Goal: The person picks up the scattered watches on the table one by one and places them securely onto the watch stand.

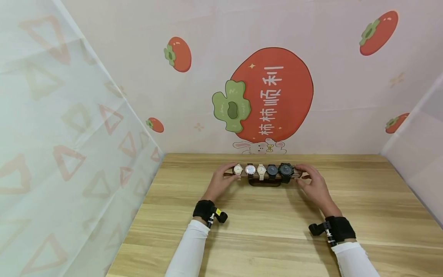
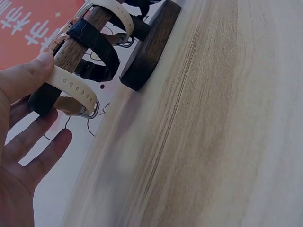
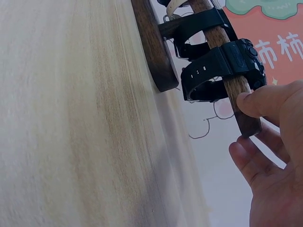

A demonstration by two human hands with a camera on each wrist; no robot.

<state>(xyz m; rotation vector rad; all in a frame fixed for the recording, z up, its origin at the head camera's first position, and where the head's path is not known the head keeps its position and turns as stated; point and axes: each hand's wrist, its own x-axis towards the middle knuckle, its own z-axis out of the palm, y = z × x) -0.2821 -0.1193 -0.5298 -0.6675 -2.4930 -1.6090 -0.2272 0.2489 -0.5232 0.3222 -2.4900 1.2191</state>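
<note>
A dark wooden watch stand (image 1: 264, 184) stands near the table's far edge, several watches strapped along its horizontal bar (image 3: 220, 37). My left hand (image 1: 219, 182) holds the bar's left end, thumb beside a cream-strapped watch (image 2: 71, 85); a black-strapped watch (image 2: 102, 45) sits further in. At the other end, my right hand (image 1: 315, 188) grips the bar with the thumb on its near face and fingers behind and below. Closest to that hand is a bulky black watch (image 1: 286, 171), with a dark-faced black watch (image 1: 272, 170) beside it. Some fingers are partly hidden behind the bar.
The stand is on a wood-grain table (image 1: 263, 231). Behind it rises a pale wall cloth (image 1: 194, 96) printed with red persimmons and white characters. Another patterned cloth (image 1: 69, 127) borders the left side, and a pale panel (image 1: 422, 154) borders the right.
</note>
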